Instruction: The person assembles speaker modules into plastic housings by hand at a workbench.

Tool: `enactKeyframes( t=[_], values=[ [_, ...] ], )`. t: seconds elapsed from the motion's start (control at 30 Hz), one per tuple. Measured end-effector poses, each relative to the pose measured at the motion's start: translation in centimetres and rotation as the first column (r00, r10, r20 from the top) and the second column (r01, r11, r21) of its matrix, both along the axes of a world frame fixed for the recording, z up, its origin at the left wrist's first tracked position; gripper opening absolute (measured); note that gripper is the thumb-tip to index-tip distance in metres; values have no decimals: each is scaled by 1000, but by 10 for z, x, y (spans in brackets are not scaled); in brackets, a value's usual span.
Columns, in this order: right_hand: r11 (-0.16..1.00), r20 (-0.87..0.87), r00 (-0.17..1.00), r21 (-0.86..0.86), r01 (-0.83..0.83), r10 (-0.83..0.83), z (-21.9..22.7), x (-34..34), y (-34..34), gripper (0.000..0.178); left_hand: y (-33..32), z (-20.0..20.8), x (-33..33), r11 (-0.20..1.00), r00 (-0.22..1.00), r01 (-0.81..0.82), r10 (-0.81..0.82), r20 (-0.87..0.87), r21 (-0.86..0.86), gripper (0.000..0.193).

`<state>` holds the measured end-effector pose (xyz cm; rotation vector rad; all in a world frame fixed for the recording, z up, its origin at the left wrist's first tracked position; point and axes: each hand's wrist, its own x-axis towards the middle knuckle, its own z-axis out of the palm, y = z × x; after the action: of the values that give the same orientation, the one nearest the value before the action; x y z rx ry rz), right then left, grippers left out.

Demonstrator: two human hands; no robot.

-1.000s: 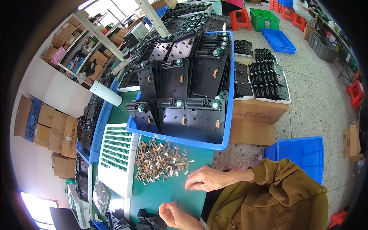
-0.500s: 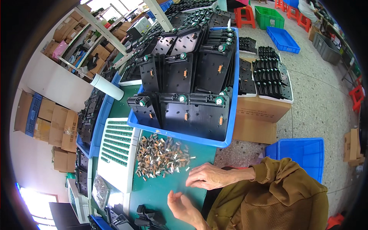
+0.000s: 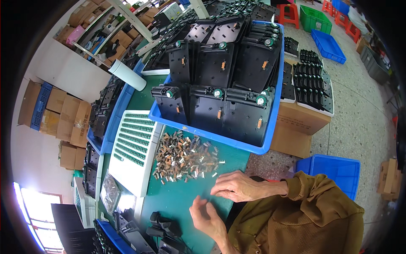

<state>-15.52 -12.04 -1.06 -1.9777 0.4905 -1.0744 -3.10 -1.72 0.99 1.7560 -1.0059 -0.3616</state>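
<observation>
My right hand (image 3: pixel 237 186) hovers over the green table top (image 3: pixel 182 199), its fingers bent and drawn together; whatever they may hold is hidden. Below it my left hand (image 3: pixel 208 216) is turned up with thumb and fingers apart, and nothing shows in it. The two hands are close but not touching. Just beyond them lies a loose pile of small brown and silver slide-switch-like parts (image 3: pixel 182 158), with a few white-pinned ones near my right fingertips. Left of the pile, a white foam tray (image 3: pixel 127 169) carries rows of small green parts.
A blue bin (image 3: pixel 203 131) filled with black plates stands behind the pile. Black plastic parts (image 3: pixel 165 226) lie at the near table edge, beside a clear plastic bag (image 3: pixel 110 192). On the floor at right are a blue bin (image 3: pixel 330 163) and a carton (image 3: pixel 296 122) bearing foam trays.
The whole view has shifted, so the table and bins appear higher and farther right. Both hands keep nearly the same pose and place beside the pile.
</observation>
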Motion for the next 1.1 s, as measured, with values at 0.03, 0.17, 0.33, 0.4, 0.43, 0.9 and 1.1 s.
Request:
enactKeyframes(
  t=[0.03, 0.17, 0.33, 0.4, 0.43, 0.9, 1.1],
  values=[
    [1000, 5, 1000, -5, 11, -11, -1, 0, 0, 14, -1, 1, -1, 1000, 1000, 4, -4, 7, -3, 33],
    [1000, 5, 1000, -16, 18, -18, 0, 0, 1, 15, -1, -1, 0, 999, 999, 18, -17, 36, -27, 34],
    [999, -1, 999, -11, 34, -34, -2, 0, 2, 16, -3, 0, 0, 999, 995, 35, -33, 91, -19, 34],
    [999, -11, 999, -14, 36, -36, -2, 1, 2, 17, -3, 1, 0, 999, 996, 43, -40, 85, -31, 33],
    [999, -2, 999, -12, 36, -36, -2, 2, 2, 17, -2, 1, 0, 999, 994, 45, -42, 99, -29, 32],
    [998, -29, 998, 9, 64, -64, 1, 1, 6, 20, -3, 7, -1, 997, 979, 75, -72, 192, -10, 32],
    [996, -32, 996, 17, 87, -87, 0, 4, 2, 22, -7, 4, 1, 996, 979, 80, -73, 191, -26, 31]
  ],
)
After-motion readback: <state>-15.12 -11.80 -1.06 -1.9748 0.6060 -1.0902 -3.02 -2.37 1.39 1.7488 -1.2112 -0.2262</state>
